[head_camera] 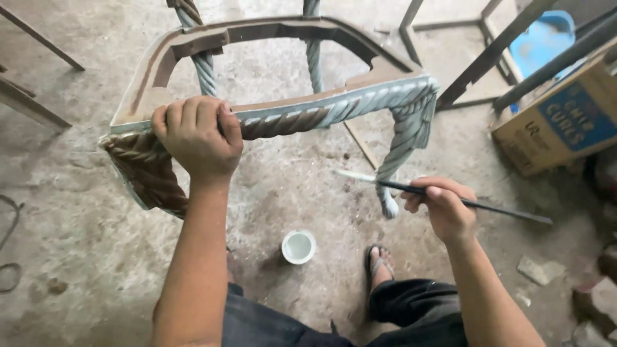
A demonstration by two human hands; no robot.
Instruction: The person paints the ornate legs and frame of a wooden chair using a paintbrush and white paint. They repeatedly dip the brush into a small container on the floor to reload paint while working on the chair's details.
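Left hand [196,135] gripped the carved chair frame [308,115] at its front rail; right hand [443,209] pinched a paintbrush [450,196], apparently touching the leg.

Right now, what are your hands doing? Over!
Left hand gripping the carved chair frame on its front rail. Right hand holding a thin paintbrush by the pale leg. Small paint cup on the floor, clear of both.

Bare floor [83,218] lies open left; the paint cup [299,247], sandalled foot [380,265] and cardboard box [560,119] crowd the right.
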